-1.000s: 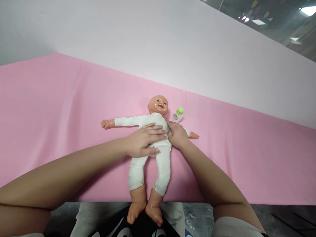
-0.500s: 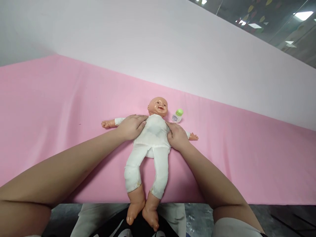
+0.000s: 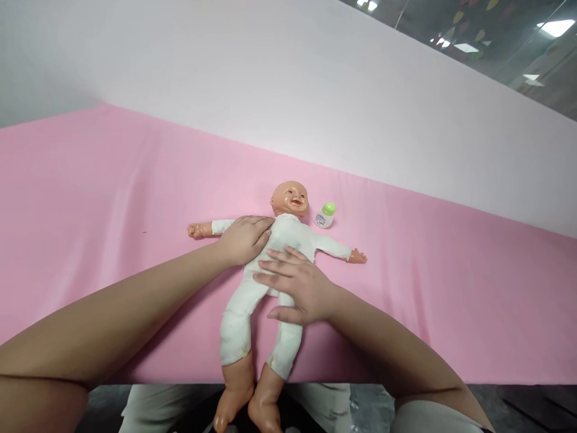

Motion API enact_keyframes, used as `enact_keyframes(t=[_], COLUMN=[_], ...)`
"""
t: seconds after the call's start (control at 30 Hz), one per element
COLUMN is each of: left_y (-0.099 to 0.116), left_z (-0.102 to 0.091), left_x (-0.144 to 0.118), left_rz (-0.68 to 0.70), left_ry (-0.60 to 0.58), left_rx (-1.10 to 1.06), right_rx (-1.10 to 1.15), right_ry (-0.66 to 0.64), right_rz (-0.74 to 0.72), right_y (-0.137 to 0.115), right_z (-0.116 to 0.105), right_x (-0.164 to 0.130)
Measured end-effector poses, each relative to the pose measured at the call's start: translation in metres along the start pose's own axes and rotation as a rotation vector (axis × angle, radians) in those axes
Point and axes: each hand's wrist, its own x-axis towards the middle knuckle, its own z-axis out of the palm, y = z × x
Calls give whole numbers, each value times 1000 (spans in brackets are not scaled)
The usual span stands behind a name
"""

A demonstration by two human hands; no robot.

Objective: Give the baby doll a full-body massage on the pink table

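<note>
A baby doll (image 3: 274,264) in a white one-piece suit lies on its back at the centre of the frame, on a table (image 3: 112,198) covered with pink cloth. Its bald head points toward the top of the frame, its arms are spread out to either side, and its bare feet hang past the table's near edge at the bottom. The person's left hand (image 3: 243,239) comes in from the lower left and rests flat on the doll's chest and shoulder, fingers loosely together, grip not closed around anything. The right hand (image 3: 295,285) comes in from the lower right and lies palm down on the doll's belly, fingers spread wide, pressing rather than grasping. A small white bottle with a green cap (image 3: 326,214) stands just right of the doll's head. A pale wall (image 3: 270,84) fills the upper frame.
</note>
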Motion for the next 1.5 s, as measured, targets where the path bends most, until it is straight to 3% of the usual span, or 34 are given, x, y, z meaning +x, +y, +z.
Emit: enact_keyframes(t=[0.23,0.37,0.53,0.6,0.7,0.8,0.87,0.93,1.03,1.2,1.4,1.5], left_y=[5,3,0,5,24,50,61,62,46,13,3,-2], left_z=[-2,-1,-1,-4,-10,-14,-14,-11,-8,-5,-9,-10], left_x=[-3,-3,-4,-7,-17,-29,-34,-33,-25,-9,-3,-1], left_rz=[10,11,54,146,410,653,713,686,529,270,8,-70], left_ry=[-22,-14,93,175,223,130,50,-13,-74,-45,-27,-54], left_rx=[-4,-12,-74,-137,-288,-413,-420,-383,-285,-195,-86,28], right_rx=[20,-1,-72,-130,-187,-215,-225,-225,-226,-231,-178,-148], right_ry=[42,133,243,227,194,184,184,181,167,154,182,280], right_rz=[298,426,631,707,740,746,746,740,733,720,716,670], right_y=[42,61,73,74,73,73,72,71,68,63,62,60], right_z=[-4,-5,-5,-5,-4,-3,-1,-1,-2,-4,-2,0], right_x=[-4,-8,-9,-7,-6,-5,-5,-5,-5,-4,-8,-12])
